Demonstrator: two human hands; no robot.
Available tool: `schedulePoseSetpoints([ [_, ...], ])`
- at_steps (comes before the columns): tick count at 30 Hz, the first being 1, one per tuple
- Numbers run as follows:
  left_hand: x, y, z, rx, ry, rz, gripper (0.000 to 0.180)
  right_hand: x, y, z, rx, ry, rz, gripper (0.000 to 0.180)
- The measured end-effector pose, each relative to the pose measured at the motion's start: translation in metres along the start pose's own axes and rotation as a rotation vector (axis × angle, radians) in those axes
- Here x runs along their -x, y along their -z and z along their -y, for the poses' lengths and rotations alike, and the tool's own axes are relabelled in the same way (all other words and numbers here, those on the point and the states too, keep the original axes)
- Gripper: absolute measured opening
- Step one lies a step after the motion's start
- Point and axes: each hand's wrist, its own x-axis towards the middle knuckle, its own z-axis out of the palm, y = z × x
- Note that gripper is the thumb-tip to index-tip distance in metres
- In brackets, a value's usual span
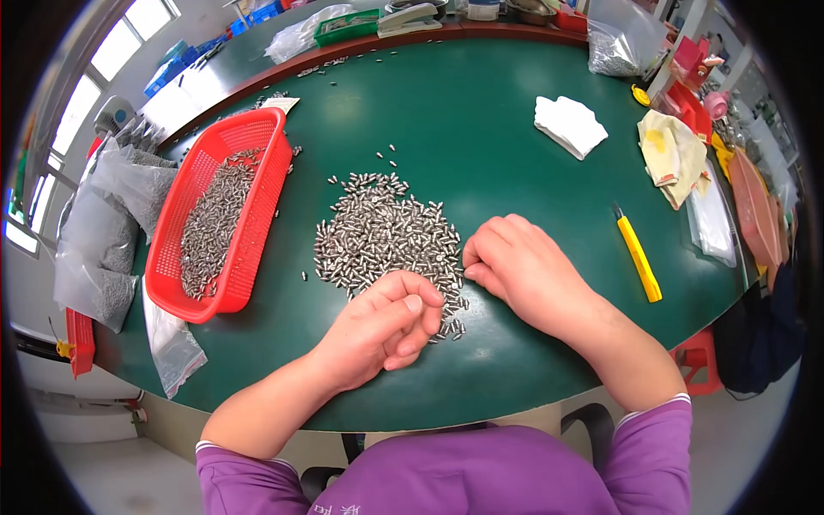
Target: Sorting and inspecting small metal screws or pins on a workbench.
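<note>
A heap of small silver metal pins (386, 236), each short and with a pointed look, lies spread on the green table. My left hand (382, 322) is over the heap's near edge, its fingers curled in and the thumb bent against them. What that hand may hold is hidden. Beside the heap's right edge, my right hand (524, 270) rests low with thumb and forefinger drawn together at the pins. Anything between those fingertips is too small or too covered to make out. Left of the heap stands a red perforated basket (275, 172) partly filled with similar pins.
Plastic bags of small grey parts (103, 249) crowd the table's left edge, with a flat clear bag (172, 343) nearby. To the right are a yellow cutter (639, 257), a folded white cloth (570, 126) and a cream glove (671, 154). Another filled bag (614, 51) stands far right.
</note>
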Motion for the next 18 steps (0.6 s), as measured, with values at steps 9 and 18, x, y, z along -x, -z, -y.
schedulePoseSetpoints([
  [9,-0.001,-0.004,0.004,-0.08,0.014,-0.013,0.008,0.002,-0.006,0.018,-0.481,0.142,-0.143,0.029],
  [18,-0.001,-0.003,0.007,-0.151,0.016,-0.005,0.009,0.003,-0.009,0.019,-0.668,0.106,-0.093,0.047],
])
